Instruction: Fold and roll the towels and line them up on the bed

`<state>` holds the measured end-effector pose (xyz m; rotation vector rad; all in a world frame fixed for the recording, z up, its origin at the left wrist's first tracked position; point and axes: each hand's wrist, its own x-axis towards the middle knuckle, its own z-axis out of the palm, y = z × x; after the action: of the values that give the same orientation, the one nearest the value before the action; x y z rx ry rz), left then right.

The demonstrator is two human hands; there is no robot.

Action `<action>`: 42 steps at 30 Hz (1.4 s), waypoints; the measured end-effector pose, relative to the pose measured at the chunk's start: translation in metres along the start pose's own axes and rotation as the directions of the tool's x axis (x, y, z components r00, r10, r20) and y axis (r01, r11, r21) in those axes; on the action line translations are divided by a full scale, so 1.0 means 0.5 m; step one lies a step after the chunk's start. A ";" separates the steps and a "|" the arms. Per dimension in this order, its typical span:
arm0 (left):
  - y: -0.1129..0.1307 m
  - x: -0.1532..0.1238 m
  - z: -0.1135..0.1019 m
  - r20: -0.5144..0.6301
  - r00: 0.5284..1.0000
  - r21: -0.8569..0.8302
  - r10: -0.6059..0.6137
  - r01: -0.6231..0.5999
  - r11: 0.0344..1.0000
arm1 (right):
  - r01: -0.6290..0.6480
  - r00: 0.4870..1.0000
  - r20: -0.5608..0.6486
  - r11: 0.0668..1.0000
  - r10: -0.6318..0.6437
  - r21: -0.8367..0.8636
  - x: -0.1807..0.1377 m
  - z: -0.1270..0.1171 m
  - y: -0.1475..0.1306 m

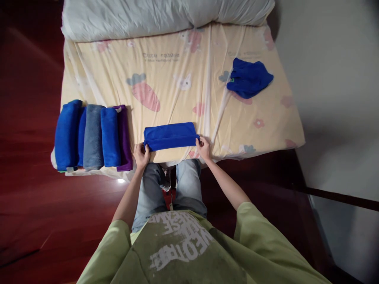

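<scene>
A blue towel, folded into a long narrow strip, lies on the bed near its front edge. My left hand pinches the strip's near left corner between thumb and fingers. At the right end, my right hand grips the other near corner the same way. To the left of my left hand rests a row of folded towels: a purple one, a blue one, a grey one and further blue ones. A crumpled blue cloth sits farther back on the right.
The bed has a pale yellow sheet printed with carrots and rabbits, wrinkled in places. A grey quilt is bunched across its far side. A pale wall stands at the right, and dark red flooring stretches along the left.
</scene>
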<state>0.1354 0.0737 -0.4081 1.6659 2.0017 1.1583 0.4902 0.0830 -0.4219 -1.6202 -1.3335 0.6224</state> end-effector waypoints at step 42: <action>0.009 -0.008 -0.005 0.193 0.965 0.006 0.178 -0.182 0.983 | 0.344 0.937 0.155 0.906 -0.313 -0.245 -0.010 -0.017 0.007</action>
<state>0.1381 0.0691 -0.4042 1.9253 1.7840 0.9899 0.4977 0.0753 -0.4219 -1.5340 -1.7922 0.3397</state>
